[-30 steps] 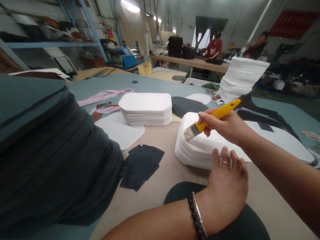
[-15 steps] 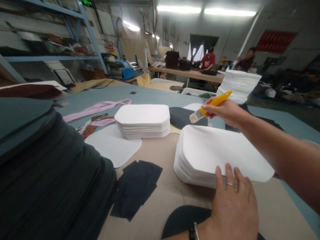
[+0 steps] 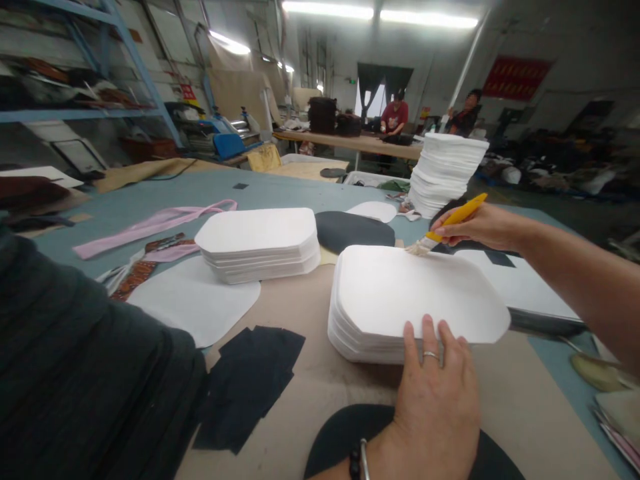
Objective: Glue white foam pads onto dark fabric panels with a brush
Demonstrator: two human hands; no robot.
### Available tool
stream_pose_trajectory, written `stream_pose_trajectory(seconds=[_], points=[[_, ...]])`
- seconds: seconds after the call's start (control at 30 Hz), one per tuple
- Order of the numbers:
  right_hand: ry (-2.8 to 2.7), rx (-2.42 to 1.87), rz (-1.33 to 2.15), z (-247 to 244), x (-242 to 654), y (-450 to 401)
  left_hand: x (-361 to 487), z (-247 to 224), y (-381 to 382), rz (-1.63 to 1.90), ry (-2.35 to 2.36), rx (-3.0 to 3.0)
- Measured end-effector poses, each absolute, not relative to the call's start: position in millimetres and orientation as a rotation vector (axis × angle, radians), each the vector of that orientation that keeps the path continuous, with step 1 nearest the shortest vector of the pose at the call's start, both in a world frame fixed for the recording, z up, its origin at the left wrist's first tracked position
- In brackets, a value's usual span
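My right hand (image 3: pixel 473 225) is closed around the yellow handle of a paintbrush (image 3: pixel 457 215). The bristles meet the far edge of the top sheet on a stack of white cut-corner sheets (image 3: pixel 400 293). At the near edge of that stack my left hand (image 3: pixel 440 387) lies with fingers spread, fingertips resting on the top sheet. Beneath my left wrist is a dark rounded piece (image 3: pixel 345 433), partly covered. A second stack of white sheets (image 3: pixel 257 233) stands to the left, beside a dark oval piece (image 3: pixel 355 230).
A tall dark pile (image 3: pixel 90 373) rises at the left. Small black squares (image 3: pixel 253 387) lie beside it. Pink straps (image 3: pixel 155 223) and a white rounded sheet (image 3: pixel 200 300) are farther back. A tall white stack (image 3: pixel 445 173) stands behind. Another person (image 3: pixel 395 117) works at a far table.
The brush has moved down from above the gap between the stacks to the right stack's far edge. The view has turned right. My left hand stays on the stack.
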State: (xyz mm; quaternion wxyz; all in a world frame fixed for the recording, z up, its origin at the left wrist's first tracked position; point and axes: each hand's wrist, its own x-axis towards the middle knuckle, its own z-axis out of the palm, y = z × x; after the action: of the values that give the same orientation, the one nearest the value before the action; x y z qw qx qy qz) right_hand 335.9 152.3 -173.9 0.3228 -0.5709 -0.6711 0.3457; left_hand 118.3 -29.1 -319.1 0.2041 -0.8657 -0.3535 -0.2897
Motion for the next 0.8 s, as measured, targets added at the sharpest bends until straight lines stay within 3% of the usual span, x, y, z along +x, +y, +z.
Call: stream_pose_trajectory(seconds=[0.23,0.43,0.6,0.8], points=[[-1.559,-1.718,0.692,-167.8,390.5,112.6,117.1,-319.0,-27.4,-0.76,-0.958,-2.501],[-1.573,-1.754,0.256,-163.1,363.6,98.2,119.5,-319.2,-26.2,-0.711,-0.993,-2.525],[-1.693,-1.846,0.239,-178.4,349.6,92.5,118.8,-314.2,-25.5,-0.632,-0.998,-2.582],[-1.688,-1.996,-0.028,-183.0,352.7,54.8,119.1,-307.7,-25.5,-0.549,-1.019,-2.616]])
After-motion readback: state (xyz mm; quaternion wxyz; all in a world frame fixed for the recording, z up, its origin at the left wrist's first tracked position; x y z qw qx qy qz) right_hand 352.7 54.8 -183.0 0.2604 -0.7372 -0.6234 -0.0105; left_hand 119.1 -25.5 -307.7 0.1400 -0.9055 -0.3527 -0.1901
